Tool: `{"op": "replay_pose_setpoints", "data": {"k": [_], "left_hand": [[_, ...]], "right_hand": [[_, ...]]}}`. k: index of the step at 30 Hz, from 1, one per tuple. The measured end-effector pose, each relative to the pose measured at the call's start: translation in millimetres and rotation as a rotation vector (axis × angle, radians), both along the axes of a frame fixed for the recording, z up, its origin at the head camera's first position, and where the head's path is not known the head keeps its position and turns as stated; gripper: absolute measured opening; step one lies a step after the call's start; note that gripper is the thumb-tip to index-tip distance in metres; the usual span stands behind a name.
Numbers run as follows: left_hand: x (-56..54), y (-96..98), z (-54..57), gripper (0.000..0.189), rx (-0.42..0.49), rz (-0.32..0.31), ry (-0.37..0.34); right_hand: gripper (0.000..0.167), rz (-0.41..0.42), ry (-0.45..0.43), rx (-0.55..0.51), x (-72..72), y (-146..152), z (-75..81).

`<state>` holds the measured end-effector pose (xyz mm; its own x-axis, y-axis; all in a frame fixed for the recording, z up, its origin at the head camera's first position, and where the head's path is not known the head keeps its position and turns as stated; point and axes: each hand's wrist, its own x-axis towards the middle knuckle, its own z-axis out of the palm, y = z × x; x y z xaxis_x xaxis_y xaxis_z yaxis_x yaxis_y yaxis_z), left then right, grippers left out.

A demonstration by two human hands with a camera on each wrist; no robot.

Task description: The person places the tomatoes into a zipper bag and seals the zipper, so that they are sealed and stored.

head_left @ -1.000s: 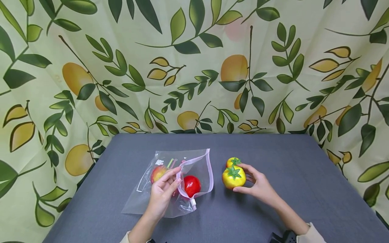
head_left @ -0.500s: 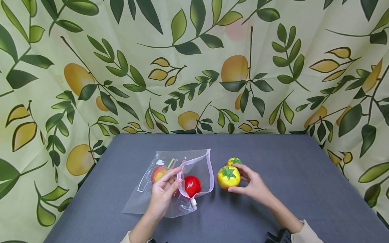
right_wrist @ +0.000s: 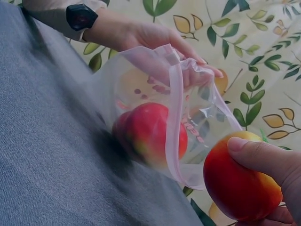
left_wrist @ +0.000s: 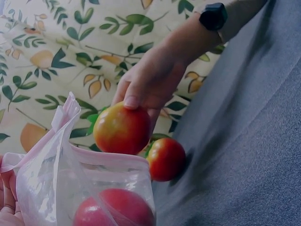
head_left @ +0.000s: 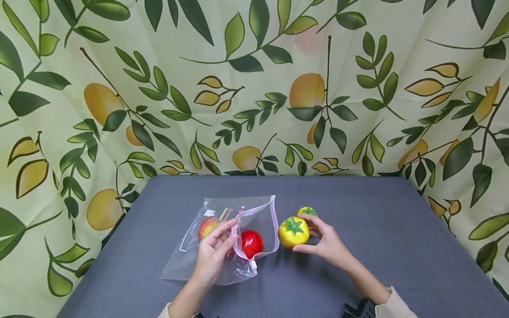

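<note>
A clear zip bag [head_left: 187, 260] with a pink rim lies on the table, its mouth spread toward the right. My left hand [head_left: 214, 249] pinches the rim's near left side between thumb and fingers. Inside the bag are a red fruit [head_left: 252, 244] close to the mouth and a red-yellow fruit [head_left: 207, 227] deeper in. My right hand [head_left: 328, 243] grips a tomato [head_left: 293, 232], yellow on top with a green star-shaped calyx and red lower down in the wrist views. This tomato is held just right of the bag's mouth. A second tomato [left_wrist: 167, 159] stands behind it on the table.
The grey cloth-covered table [head_left: 377, 212] extends on both sides of the bag. A leaf-and-fruit patterned curtain [head_left: 262, 88] hangs behind and beside it. A zip slider [head_left: 253, 266] sits at the bag rim's near corner.
My right hand has carried the tomato leftward to the bag's mouth, uncovering more room to its right. My left hand and the bag have stayed nearly still.
</note>
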<state>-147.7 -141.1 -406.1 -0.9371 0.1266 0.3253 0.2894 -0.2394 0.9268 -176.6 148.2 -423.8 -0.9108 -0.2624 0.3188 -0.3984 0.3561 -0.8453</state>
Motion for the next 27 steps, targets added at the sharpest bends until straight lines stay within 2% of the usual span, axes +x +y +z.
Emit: {"op": "replay_pose_setpoints", "data": {"k": [11, 19, 27], "left_hand": [[-0.7, -0.8, -1.0, 0.034, -0.021, 0.012, -0.05], [-1.1, -0.5, -1.7, 0.035, -0.008, -0.007, -0.009], [-0.9, -0.3, -1.0, 0.036, -0.004, -0.01, -0.011]], "right_hand": [[0.071, 0.017, 0.014, 0.018, 1.9, -11.5, -2.1], [0.071, -0.006, -0.014, 0.012, 2.5, -22.7, -0.4], [0.072, 0.017, -0.004, -0.028, 2.4, -30.7, 3.5]]}}
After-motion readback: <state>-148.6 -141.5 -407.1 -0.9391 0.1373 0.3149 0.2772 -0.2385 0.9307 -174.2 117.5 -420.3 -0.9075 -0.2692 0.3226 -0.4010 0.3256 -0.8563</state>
